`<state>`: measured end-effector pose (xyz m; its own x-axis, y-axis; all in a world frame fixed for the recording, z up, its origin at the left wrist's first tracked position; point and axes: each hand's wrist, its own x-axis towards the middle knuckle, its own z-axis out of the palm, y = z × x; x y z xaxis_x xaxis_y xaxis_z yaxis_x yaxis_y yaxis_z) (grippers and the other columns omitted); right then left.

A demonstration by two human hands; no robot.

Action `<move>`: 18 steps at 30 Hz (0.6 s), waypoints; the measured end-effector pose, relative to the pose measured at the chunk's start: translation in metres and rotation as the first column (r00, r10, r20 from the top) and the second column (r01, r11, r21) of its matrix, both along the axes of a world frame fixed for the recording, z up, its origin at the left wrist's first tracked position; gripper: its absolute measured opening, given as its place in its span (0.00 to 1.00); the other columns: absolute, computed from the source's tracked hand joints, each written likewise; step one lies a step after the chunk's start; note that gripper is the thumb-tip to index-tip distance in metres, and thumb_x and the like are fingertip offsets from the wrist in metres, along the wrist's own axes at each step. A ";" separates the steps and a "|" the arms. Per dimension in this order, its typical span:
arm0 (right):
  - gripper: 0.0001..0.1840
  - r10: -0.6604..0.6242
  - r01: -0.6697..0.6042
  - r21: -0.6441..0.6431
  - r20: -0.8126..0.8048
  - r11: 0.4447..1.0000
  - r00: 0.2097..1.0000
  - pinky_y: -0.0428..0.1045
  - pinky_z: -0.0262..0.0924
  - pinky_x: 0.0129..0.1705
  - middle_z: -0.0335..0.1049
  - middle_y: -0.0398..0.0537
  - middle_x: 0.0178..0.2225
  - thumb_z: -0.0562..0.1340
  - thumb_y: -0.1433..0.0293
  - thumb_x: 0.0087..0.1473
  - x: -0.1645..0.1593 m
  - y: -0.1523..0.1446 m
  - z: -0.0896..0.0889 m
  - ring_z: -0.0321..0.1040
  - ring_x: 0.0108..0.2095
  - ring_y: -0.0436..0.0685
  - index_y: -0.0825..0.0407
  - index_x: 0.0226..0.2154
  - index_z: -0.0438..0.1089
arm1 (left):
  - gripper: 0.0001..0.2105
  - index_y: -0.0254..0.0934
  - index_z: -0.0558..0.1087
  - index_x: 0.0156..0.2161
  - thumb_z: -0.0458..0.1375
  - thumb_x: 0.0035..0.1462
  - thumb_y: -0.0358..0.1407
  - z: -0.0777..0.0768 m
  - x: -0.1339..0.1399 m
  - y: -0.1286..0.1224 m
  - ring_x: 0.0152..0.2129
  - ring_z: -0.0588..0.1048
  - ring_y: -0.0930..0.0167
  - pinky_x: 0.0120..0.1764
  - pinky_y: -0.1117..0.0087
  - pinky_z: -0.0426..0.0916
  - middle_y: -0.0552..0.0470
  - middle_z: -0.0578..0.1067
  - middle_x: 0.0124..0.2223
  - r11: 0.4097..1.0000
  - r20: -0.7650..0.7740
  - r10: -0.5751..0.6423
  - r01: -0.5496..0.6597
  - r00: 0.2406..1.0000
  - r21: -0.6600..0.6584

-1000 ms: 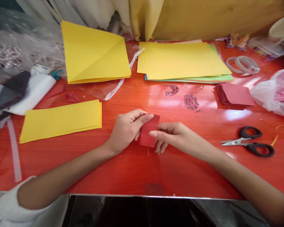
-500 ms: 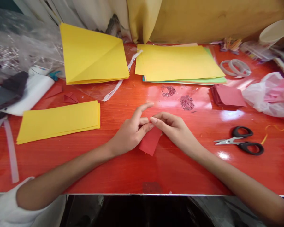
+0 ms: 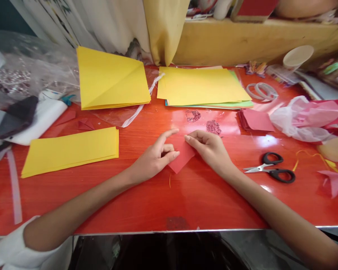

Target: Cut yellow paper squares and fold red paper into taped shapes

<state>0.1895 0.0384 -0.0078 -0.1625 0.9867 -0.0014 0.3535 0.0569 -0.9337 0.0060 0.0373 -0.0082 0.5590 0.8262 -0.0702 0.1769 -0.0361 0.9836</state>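
Observation:
Between my hands, just above the red table (image 3: 146,202), is a small piece of red paper (image 3: 180,159). My left hand (image 3: 157,155) pinches its left edge between thumb and bent fingers, with the index finger stretched out above. On the opposite side, my right hand (image 3: 211,150) grips the paper's upper right edge between thumb and fingertips. A thin yellow thread (image 3: 170,181) shows just below the paper. To the right of my right hand lie black-handled scissors (image 3: 267,168), with their blades pointing left.
Stacked yellow strips (image 3: 73,152) lie at left. Farther back are a folded yellow sheet pile (image 3: 114,80) and a coloured paper stack (image 3: 202,86). Small red squares (image 3: 256,120), clear tape rolls (image 3: 261,92) and a pinkish plastic bag (image 3: 301,116) sit at right.
The red paper has been turned and spread flatter, showing more of its face. My hands have moved slightly apart. The view has tilted up and shifted right, revealing a shelf behind.

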 end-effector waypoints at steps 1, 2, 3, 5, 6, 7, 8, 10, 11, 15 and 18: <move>0.15 -0.015 0.015 -0.007 0.001 1.000 1.000 0.46 0.46 0.24 0.55 0.39 0.20 0.57 0.59 0.56 0.001 0.001 0.000 0.51 0.21 0.47 0.53 0.26 0.64 | 0.25 0.42 0.50 0.61 0.51 0.61 0.37 0.000 0.000 0.001 0.21 0.56 0.78 0.27 0.76 0.54 0.62 0.55 0.24 1.000 0.000 0.002 -0.002 1.000 -0.001; 0.15 -0.020 0.020 -0.011 0.007 1.000 1.000 0.46 0.46 0.23 0.55 0.39 0.20 0.57 0.59 0.56 0.002 0.002 -0.001 0.51 0.21 0.47 0.53 0.26 0.65 | 0.25 0.41 0.50 0.61 0.51 0.61 0.36 0.001 0.000 0.001 0.21 0.55 0.78 0.26 0.76 0.54 0.62 0.55 0.24 1.000 0.006 0.003 -0.003 1.000 -0.010; 0.15 -0.022 0.023 -0.007 0.015 1.000 1.000 0.46 0.46 0.24 0.56 0.39 0.20 0.57 0.59 0.56 0.002 0.003 -0.001 0.51 0.21 0.48 0.53 0.26 0.65 | 0.25 0.41 0.50 0.61 0.51 0.60 0.36 0.001 0.000 0.002 0.20 0.55 0.78 0.26 0.76 0.54 0.62 0.55 0.23 1.000 0.018 0.004 -0.004 1.000 -0.025; 0.15 -0.022 0.022 0.006 0.028 1.000 0.999 0.46 0.46 0.24 0.56 0.39 0.20 0.57 0.59 0.55 0.001 0.004 -0.002 0.52 0.21 0.48 0.53 0.25 0.65 | 0.25 0.41 0.51 0.61 0.52 0.60 0.37 0.003 0.000 0.002 0.19 0.56 0.78 0.23 0.76 0.53 0.62 0.55 0.22 0.998 0.043 0.013 -0.011 0.999 -0.061; 0.15 -0.024 0.023 0.011 0.031 1.000 0.999 0.46 0.46 0.23 0.57 0.39 0.20 0.57 0.59 0.55 0.002 0.005 -0.003 0.52 0.21 0.48 0.53 0.25 0.65 | 0.26 0.40 0.51 0.61 0.52 0.60 0.37 0.003 0.000 0.002 0.18 0.56 0.78 0.22 0.76 0.53 0.62 0.56 0.22 0.997 0.054 0.023 -0.019 0.998 -0.077; 0.16 -0.036 0.035 0.020 0.033 0.999 0.999 0.46 0.46 0.23 0.57 0.40 0.19 0.57 0.59 0.55 0.004 0.007 -0.004 0.52 0.21 0.48 0.53 0.25 0.65 | 0.26 0.40 0.51 0.61 0.53 0.59 0.37 0.004 -0.001 0.002 0.18 0.57 0.78 0.22 0.76 0.52 0.62 0.58 0.22 0.996 0.061 0.031 -0.025 0.998 -0.084; 0.15 -0.062 0.061 0.033 0.033 0.998 0.998 0.46 0.47 0.24 0.58 0.40 0.20 0.57 0.59 0.55 0.008 0.010 -0.005 0.53 0.21 0.48 0.53 0.24 0.65 | 0.27 0.40 0.51 0.61 0.53 0.59 0.37 0.005 -0.001 0.002 0.17 0.57 0.78 0.21 0.76 0.52 0.62 0.60 0.21 0.996 0.063 0.034 -0.029 0.997 -0.083; 0.15 -0.162 0.161 0.067 0.016 0.985 0.987 0.46 0.48 0.24 0.60 0.41 0.20 0.58 0.60 0.53 0.021 0.017 -0.006 0.55 0.22 0.49 0.53 0.23 0.65 | 0.26 0.40 0.51 0.61 0.53 0.59 0.36 0.005 -0.002 0.001 0.17 0.57 0.78 0.22 0.76 0.53 0.62 0.62 0.21 0.997 0.055 0.034 -0.030 0.998 -0.066; 0.14 -0.225 0.225 0.075 -0.008 0.971 0.974 0.46 0.49 0.24 0.62 0.42 0.21 0.59 0.60 0.52 0.027 0.020 -0.006 0.56 0.22 0.50 0.52 0.23 0.66 | 0.26 0.40 0.52 0.60 0.53 0.59 0.36 0.005 -0.003 0.001 0.17 0.57 0.78 0.23 0.76 0.54 0.62 0.63 0.21 0.998 0.049 0.040 -0.038 0.998 -0.053; 0.13 -0.242 0.244 0.012 -0.076 0.970 0.967 0.47 0.50 0.22 0.61 0.42 0.20 0.60 0.61 0.52 0.037 0.023 0.002 0.57 0.20 0.50 0.52 0.23 0.66 | 0.18 0.41 0.59 0.55 0.52 0.60 0.38 0.001 -0.003 0.002 0.21 0.61 0.77 0.28 0.75 0.57 0.61 0.63 0.23 0.974 0.047 0.224 -0.226 0.973 0.031; 0.13 -0.047 0.047 -0.010 -0.022 0.999 0.999 0.46 0.50 0.23 0.60 0.40 0.19 0.59 0.62 0.53 0.017 0.009 0.007 0.56 0.21 0.48 0.52 0.24 0.65 | 0.10 0.38 0.69 0.41 0.54 0.58 0.41 0.000 -0.001 0.004 0.28 0.65 0.75 0.33 0.73 0.59 0.56 0.68 0.30 0.961 -0.059 0.234 -0.222 0.970 0.163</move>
<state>0.2070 0.0477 -0.0012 -0.1163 0.9932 -0.0075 0.3351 0.0321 -0.9416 0.0046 0.0411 -0.0081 0.3525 0.9352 0.0330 0.2726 -0.1363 0.9524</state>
